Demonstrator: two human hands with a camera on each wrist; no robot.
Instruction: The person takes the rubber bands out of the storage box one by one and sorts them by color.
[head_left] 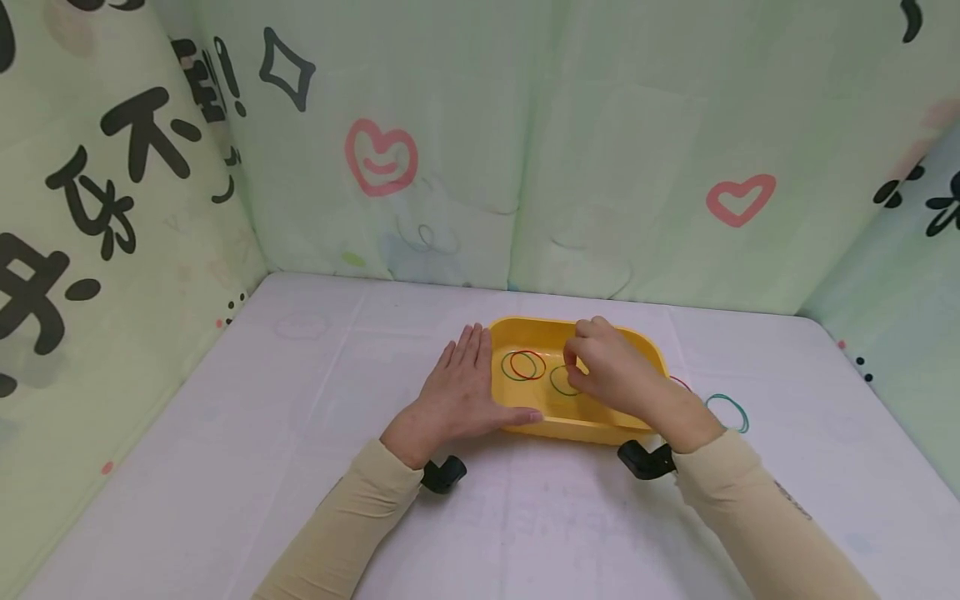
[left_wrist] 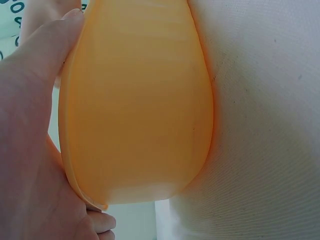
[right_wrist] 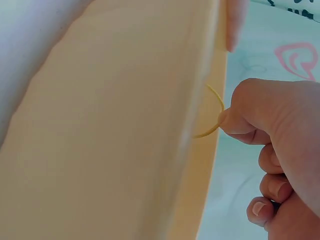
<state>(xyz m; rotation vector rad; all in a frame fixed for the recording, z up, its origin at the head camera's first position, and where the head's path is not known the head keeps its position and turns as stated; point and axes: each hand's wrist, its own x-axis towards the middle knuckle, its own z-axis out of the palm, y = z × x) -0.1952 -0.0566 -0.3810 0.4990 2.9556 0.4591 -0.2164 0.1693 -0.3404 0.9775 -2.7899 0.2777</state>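
A yellow plastic tray (head_left: 577,427) stands on the table with thin rubber bands inside. My left hand (head_left: 468,387) lies along its left side, fingers straight, thumb on the front rim; in the left wrist view the thumb (left_wrist: 52,42) touches the rim. Over the tray's right half, my right hand (head_left: 611,367) pinches a rubber band (right_wrist: 221,102) between thumb and index finger; it looks yellowish in the right wrist view. In the head view a green band (head_left: 552,382) shows beside those fingertips. A red band (head_left: 545,365) and another green band (head_left: 503,371) overlap at the tray's left.
Right of the tray, a blue-green band (head_left: 744,417) lies on the white tablecloth (head_left: 480,533). Part of a red band (head_left: 681,382) shows between the tray and my right wrist. Printed cloth walls (head_left: 600,150) enclose the table at back and sides.
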